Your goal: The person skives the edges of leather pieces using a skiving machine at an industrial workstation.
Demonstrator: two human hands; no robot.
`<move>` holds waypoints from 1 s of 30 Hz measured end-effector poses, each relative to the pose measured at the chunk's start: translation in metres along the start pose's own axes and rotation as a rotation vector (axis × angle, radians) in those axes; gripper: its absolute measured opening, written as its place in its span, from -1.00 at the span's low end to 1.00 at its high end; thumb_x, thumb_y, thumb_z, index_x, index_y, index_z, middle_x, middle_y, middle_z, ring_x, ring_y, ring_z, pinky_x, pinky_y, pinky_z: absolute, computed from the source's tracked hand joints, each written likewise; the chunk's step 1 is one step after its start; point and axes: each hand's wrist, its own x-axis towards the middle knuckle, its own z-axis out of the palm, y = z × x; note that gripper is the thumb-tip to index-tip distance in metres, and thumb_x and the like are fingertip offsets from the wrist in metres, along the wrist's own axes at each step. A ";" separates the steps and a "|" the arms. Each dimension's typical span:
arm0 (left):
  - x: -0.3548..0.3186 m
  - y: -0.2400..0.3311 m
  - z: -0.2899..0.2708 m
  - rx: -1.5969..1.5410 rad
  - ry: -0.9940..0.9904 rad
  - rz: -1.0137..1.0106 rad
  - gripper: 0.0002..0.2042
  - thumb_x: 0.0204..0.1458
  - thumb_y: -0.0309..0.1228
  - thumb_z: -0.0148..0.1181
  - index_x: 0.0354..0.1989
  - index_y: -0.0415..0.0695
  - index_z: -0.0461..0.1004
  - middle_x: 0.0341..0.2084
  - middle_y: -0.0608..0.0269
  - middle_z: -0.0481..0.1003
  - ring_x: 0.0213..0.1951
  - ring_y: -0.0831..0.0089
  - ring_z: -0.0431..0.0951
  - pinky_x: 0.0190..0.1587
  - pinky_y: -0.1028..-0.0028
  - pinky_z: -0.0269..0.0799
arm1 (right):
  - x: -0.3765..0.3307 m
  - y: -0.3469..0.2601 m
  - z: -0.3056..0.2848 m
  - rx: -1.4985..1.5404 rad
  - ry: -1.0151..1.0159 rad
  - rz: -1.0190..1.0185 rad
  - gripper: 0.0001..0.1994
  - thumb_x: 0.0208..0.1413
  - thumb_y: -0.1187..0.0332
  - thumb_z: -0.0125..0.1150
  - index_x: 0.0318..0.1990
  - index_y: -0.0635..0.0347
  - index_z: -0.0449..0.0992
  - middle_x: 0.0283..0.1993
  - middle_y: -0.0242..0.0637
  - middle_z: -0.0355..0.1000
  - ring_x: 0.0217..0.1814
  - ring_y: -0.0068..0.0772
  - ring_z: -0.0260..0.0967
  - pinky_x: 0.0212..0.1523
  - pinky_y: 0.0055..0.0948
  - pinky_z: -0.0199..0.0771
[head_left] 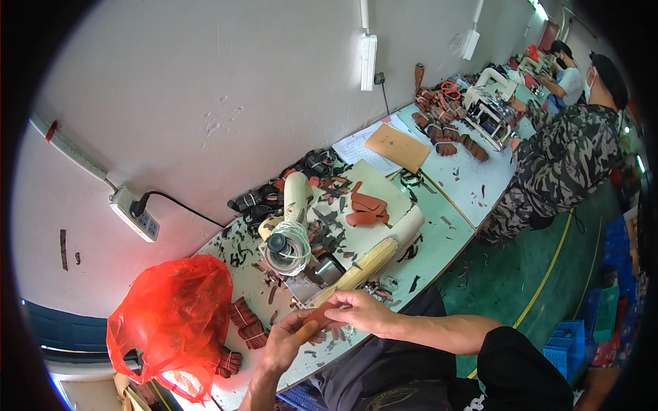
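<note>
A reddish-brown strip, apparently leather, (320,314) spans my two hands in front of the machine at the table's near edge. Closed around its left end is my left hand (284,341), with an orange-yellow cover on one fingertip. My right hand (363,312) pinches the other end, and its fingers partly hide the strip. Just beyond my hands stands a cream machine (409,229) with a curved arm and a metal roller part (330,269). A pale yellow, rough-surfaced bar (370,259) lies along its near side. Several reddish-brown pieces (368,207) rest on its top.
A red plastic bag (171,308) sits at the left, beside tied brown bundles (248,323). Dark scraps litter the table (439,257). A brown envelope (397,146) lies farther back. Another person in camouflage (569,157) works at the right, near blue crates (566,349) on the floor.
</note>
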 end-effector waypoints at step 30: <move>0.037 0.036 -0.032 0.169 -0.082 -0.210 -0.73 0.17 -0.37 0.11 -0.03 -0.26 0.47 -0.40 0.24 0.53 -0.58 0.58 0.47 -0.60 0.60 0.38 | 0.006 -0.055 -0.043 -1.186 0.224 -1.319 -0.76 -0.27 0.59 0.30 -0.34 0.13 0.56 -0.26 -0.42 0.44 -0.13 -0.37 0.39 -0.20 -0.46 0.51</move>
